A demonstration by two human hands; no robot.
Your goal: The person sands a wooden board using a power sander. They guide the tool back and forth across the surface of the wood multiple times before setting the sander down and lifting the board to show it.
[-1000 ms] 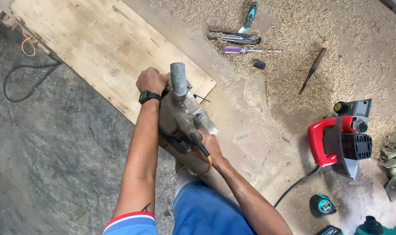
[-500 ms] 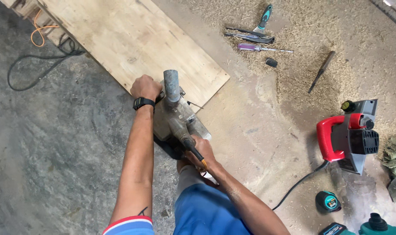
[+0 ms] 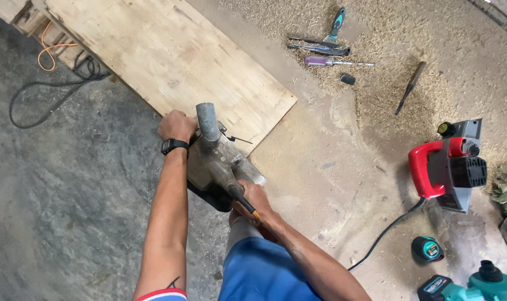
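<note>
I hold a dusty grey power tool [image 3: 220, 156], a belt-sander-like machine with a round dust spout, at the near corner of a pale wooden board [image 3: 170, 58] lying on the floor. My left hand [image 3: 177, 126], with a black watch on the wrist, grips the tool's front knob. My right hand [image 3: 253, 199] is closed on its rear handle, where a black and orange cord leaves. The machine's base is partly hidden by my arms.
A red and grey electric planer [image 3: 448, 167] with a black cord sits to the right. A teal tape measure [image 3: 427, 248] and a teal power tool [image 3: 476, 284] lie near it. Screwdrivers [image 3: 331, 61], a scraper and a chisel [image 3: 409, 86] rest in sawdust. Cables [image 3: 47, 83] coil at left.
The tool and both hands have shifted slightly left and back toward me along the board's near corner. The view has drifted a little.
</note>
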